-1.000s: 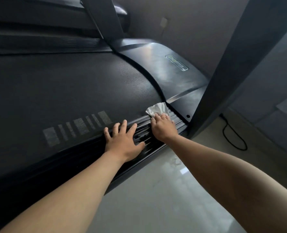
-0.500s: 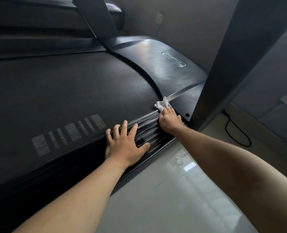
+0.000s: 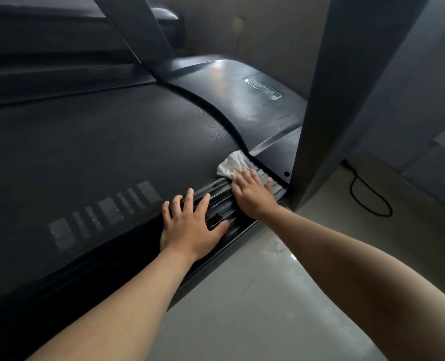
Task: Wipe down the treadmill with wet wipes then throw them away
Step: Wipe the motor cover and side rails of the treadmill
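Head view (the only view supplied). Locate the treadmill (image 3: 112, 152) filling the left and centre of the frame, with the glossy motor cover (image 3: 242, 105) at upper centre. Find the left hand (image 3: 190, 227) just below centre, fingers spread and palm flat on the ribbed side rail (image 3: 217, 195), gripping nothing. Find the right hand (image 3: 252, 196) just right of it, fingers straight and close together, pressing the wet wipe (image 3: 233, 165) down where rail, belt edge and motor cover meet, near the foot of the upright post (image 3: 333, 100). Note the change over the last half second: wipe drawn back from the cover seam toward the belt edge and spread wider under the fingertips, after being pushed forward and bunched there; left hand unmoved, serving as a brace. Read as the return stroke of a back-and-forth scrub at this end of the rail. Judge the wiping as mid-course: rail toward lower left probably still to cover, disposal not yet begun. Keep clear of the cable (image 3: 367, 196) on the floor (image 3: 268, 308) at right.
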{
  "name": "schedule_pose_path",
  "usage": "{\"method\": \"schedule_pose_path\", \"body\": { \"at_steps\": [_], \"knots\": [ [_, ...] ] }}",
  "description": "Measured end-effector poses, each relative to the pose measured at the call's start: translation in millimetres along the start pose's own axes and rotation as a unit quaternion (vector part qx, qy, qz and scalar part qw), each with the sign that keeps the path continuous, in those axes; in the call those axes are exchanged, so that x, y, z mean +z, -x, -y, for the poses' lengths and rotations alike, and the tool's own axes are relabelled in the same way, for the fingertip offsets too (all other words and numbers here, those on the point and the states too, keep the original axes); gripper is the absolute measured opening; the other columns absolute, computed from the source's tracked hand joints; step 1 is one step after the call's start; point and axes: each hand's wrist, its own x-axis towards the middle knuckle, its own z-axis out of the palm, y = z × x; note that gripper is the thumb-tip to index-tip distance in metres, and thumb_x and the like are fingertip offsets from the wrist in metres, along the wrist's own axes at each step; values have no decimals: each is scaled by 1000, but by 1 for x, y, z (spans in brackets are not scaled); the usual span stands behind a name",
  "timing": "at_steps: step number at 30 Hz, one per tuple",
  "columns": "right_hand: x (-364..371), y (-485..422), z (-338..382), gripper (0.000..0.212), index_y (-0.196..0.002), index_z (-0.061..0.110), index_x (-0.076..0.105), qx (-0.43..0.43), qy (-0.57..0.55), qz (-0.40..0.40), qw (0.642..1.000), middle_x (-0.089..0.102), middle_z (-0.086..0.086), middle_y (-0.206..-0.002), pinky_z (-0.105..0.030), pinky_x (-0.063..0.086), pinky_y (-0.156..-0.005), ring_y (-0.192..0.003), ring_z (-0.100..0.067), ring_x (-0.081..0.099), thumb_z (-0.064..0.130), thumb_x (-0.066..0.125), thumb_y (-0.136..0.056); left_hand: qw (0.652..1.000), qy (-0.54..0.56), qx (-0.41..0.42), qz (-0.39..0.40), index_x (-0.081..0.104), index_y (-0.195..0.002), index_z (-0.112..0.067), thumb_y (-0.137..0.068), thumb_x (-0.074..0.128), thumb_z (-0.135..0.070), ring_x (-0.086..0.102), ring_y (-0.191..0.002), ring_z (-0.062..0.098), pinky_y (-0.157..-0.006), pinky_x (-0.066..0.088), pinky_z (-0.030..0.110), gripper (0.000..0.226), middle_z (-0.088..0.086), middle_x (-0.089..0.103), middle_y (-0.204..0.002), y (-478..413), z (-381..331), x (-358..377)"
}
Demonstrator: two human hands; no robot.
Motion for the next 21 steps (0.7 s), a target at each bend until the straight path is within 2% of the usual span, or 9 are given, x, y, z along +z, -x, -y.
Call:
{"method": "schedule_pose_path", "body": {
  "at_steps": [3, 7, 9, 13, 15, 17, 21],
  "knots": [
    [-4, -4, -16, 57, -162, 28, 11, 102, -13, -8, 995, -2, -3, -170, -60, -9, -119, -155, -19, -7, 40, 19, -106, 1000, 2, 9, 4, 13, -159, -39, -90, 27, -81, 4, -152, 34, -123, -3, 55, 83, 7, 3, -170, 0, 0, -1],
    [0, 9, -14, 60, -162, 17, 8, 153, -19, -23, 988, -1, -14, -169, -58, -4, -121, -155, -28, -7, 36, 18, -106, 1000, 4, 12, 4, 14, -159, -40, -90, 28, -80, 3, -152, 34, -123, -5, 55, 80, 8, 2, -170, 0, 0, -1],
    [6, 21, 0, 59, -161, 16, 10, 118, -10, -34, 992, 2, -15, -168, -55, -4, -121, -155, -30, -5, 36, 20, -106, 1000, 3, 10, 3, 14, -159, -40, -91, 28, -79, 3, -152, 34, -123, -6, 55, 79, 8, 3, -170, -1, 0, 0],
    [20, 50, 22, 55, -161, 31, 15, -43, -8, -25, 999, 4, -3, -169, -47, -11, -122, -156, -19, -5, 39, 24, -107, 1000, 0, 12, -1, 17, -158, -40, -90, 31, -77, 3, -153, 33, -123, -6, 54, 78, 8, 4, -170, -2, -1, 1],
    [18, 51, 18, 53, -160, 36, 13, -63, 8, -12, 998, 2, 2, -169, -48, -15, -121, -155, -14, -7, 42, 22, -108, 1000, 1, 19, -6, 18, -158, -41, -91, 31, -76, 3, -153, 33, -123, -6, 54, 77, 9, 6, -169, -3, 0, 2],
    [12, 43, 4, 54, -160, 37, 10, -27, 7, -6, 1000, -1, 3, -169, -51, -15, -120, -155, -14, -8, 44, 19, -108, 1000, 7, 27, -7, 17, -158, -41, -91, 32, -76, 2, -154, 33, -123, -6, 54, 76, 9, 6, -169, -3, 0, 2],
    [1, 33, -28, 57, -161, 28, 14, 109, -33, -30, 993, 3, -2, -170, -56, -2, -122, -156, -17, -3, 41, 21, -105, 999, 19, 33, -7, 17, -158, -41, -91, 34, -75, 3, -154, 31, -124, -3, 53, 77, 8, 7, -169, -3, 2, 2]
  ]
}}
